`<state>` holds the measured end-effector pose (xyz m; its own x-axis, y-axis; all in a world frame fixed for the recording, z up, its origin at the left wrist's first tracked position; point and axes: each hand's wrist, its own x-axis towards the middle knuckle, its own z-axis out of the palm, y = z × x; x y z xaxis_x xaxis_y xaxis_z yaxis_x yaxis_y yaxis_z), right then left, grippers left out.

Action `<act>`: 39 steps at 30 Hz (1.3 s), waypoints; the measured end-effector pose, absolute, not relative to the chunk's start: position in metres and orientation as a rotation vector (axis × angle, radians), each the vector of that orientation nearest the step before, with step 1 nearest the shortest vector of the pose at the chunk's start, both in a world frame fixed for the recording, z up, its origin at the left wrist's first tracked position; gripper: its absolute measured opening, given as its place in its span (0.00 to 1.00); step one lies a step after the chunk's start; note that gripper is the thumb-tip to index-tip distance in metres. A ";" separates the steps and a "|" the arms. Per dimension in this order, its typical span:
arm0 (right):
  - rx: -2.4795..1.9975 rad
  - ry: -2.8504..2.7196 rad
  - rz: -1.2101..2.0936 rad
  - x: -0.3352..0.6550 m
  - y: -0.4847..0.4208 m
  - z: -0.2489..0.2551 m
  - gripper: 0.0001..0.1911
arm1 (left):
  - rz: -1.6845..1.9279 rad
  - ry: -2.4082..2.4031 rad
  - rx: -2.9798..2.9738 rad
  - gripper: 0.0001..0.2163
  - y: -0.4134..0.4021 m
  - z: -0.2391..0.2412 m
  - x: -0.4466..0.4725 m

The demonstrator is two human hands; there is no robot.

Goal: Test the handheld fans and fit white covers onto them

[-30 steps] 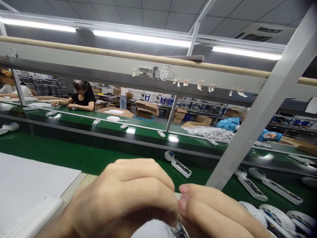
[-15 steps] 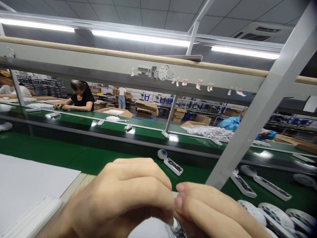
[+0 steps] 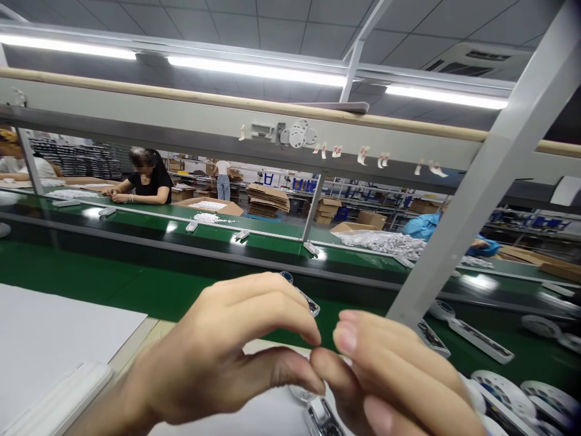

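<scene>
My left hand (image 3: 236,351) curves over the near bench, thumb and forefinger bent toward each other. Their tips meet the thumb tip of my right hand (image 3: 390,375), whose other fingers are curled. Anything pinched among these fingertips is too small or hidden to make out. Directly below lies a white device with a round head and a slim body (image 3: 323,416), partly covered by my hands; its body is open, showing metal and dark parts. It rests on a white surface (image 3: 258,415).
A green conveyor belt (image 3: 113,272) runs across, carrying open white devices (image 3: 481,340). More round-headed devices (image 3: 499,387) are grouped at right. A slanted white post (image 3: 467,194) stands close by. White paper (image 3: 54,327) and a white bar (image 3: 68,399) lie left. Co-workers sit beyond.
My hands have lifted slightly and opened up around the fingertips, showing my thumbs and more of the device below. Devices on the near belt have shifted left; pieces on the far belt have shifted right.
</scene>
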<state>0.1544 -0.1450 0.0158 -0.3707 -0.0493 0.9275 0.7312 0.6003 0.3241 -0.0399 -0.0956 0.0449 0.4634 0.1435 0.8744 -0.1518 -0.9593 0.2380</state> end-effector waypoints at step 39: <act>-1.039 -1.767 -0.485 0.174 -0.027 -0.009 0.30 | 1.368 0.728 2.529 0.14 -0.047 0.030 -0.027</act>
<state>0.1741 -0.0269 -0.0086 -0.1433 0.4270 0.8928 0.8227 0.5529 -0.1324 -0.0268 -0.0466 0.0298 0.4585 0.4956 0.7376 0.3348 -0.8652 0.3733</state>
